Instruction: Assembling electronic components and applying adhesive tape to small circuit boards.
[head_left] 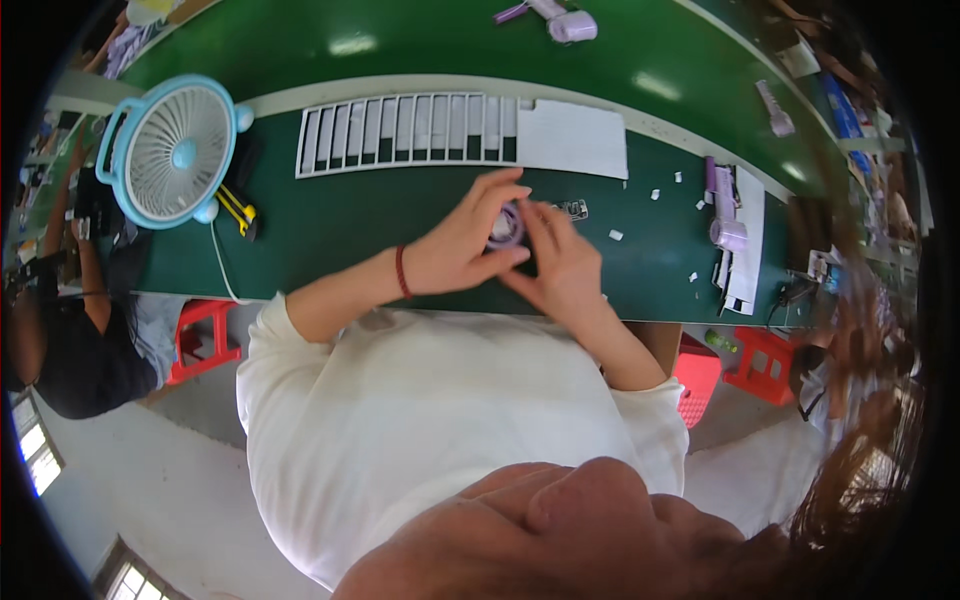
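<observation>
Between my hands is a lilac hair dryer [505, 226]; only its round end with a pale middle shows, and the rest is hidden by my fingers. My left hand [455, 243] curves round its left side, thumb at the lower edge. From the right, my right hand [563, 262] closes on it, its fingers bent over the rim. Just beyond my right hand lies a small dark and silver piece [575, 209], partly covered. Past my hands lies a white slotted card rack [408, 132], with a white sheet [573, 137] at its right end.
A light blue fan [183, 153] stands at the left, beside a yellow and black tool [238, 212]. At the right, another lilac hair dryer [727, 232] lies by white strips [746, 245]. White scraps [615, 235] dot the green table [640, 270]. Red stools [207, 340] stand below; a co-worker [85, 350] sits left.
</observation>
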